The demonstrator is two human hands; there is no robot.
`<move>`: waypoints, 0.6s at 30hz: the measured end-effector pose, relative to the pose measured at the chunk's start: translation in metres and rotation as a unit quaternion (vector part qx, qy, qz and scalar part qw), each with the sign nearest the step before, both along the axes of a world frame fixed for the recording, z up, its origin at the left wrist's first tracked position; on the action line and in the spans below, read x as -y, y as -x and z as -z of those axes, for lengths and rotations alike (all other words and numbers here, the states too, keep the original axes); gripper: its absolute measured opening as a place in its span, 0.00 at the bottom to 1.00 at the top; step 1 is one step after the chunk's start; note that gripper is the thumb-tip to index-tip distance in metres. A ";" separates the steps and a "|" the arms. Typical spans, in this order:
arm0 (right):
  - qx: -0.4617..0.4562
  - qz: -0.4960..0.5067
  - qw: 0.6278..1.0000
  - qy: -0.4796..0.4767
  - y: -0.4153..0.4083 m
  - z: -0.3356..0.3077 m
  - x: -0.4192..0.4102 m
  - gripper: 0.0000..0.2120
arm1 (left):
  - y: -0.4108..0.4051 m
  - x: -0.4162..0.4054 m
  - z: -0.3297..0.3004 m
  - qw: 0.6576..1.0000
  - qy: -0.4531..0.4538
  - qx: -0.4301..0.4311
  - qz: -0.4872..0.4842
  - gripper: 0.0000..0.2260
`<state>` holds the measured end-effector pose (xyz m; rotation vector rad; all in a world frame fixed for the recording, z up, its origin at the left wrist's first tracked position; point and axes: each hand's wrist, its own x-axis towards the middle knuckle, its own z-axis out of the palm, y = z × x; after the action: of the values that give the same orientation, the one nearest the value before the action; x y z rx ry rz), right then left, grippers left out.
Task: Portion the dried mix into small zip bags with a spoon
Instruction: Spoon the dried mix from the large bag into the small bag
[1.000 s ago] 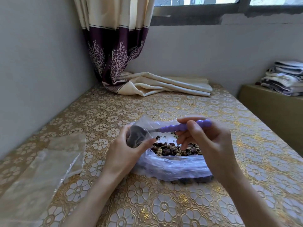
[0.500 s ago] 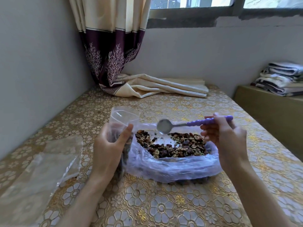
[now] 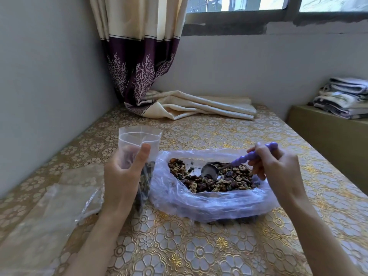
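From the head view, we hold the small zip bag upright in our left hand, fingers curled round its middle and thumb pressed on its front. Its mouth stands open at the top, and dark mix already fills its lower part. It sits just left of the big plastic bag, which lies open on the surface near the middle, toward the front edge.

Our right hand pinches the purple handle of the spoon, fingers closed around it. The metal bowl of the spoon is down among the dried mix inside the big bag.

To do this scoop well, we judge that we should push the bowl under the pieces, lift it level and only moderately full, and keep the small bag's mouth spread and close beside the big bag so any spill falls back in. More clear bags lie flat toward the left edge of the surface. A curtain hangs at the far left corner.
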<state>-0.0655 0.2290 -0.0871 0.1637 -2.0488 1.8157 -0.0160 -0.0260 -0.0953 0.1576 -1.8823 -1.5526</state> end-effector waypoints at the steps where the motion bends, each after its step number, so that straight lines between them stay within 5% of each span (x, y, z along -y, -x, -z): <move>1: 0.009 -0.008 1.000 0.004 0.000 0.001 0.001 0.14 | -0.001 -0.001 0.000 1.000 0.012 0.006 0.011 0.35; 8: 0.081 -0.090 0.992 0.037 -0.003 0.004 0.015 0.17 | -0.006 -0.008 0.004 0.990 0.116 0.045 0.067 0.36; 18: 0.072 -0.035 0.990 0.118 -0.002 0.001 0.007 0.16 | -0.006 -0.012 0.010 0.984 0.150 0.034 0.094 0.25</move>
<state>-0.0640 0.2219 -0.0886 0.0401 -1.9215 2.1523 -0.0099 -0.0140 -0.1055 -0.1057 -2.2132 -1.3742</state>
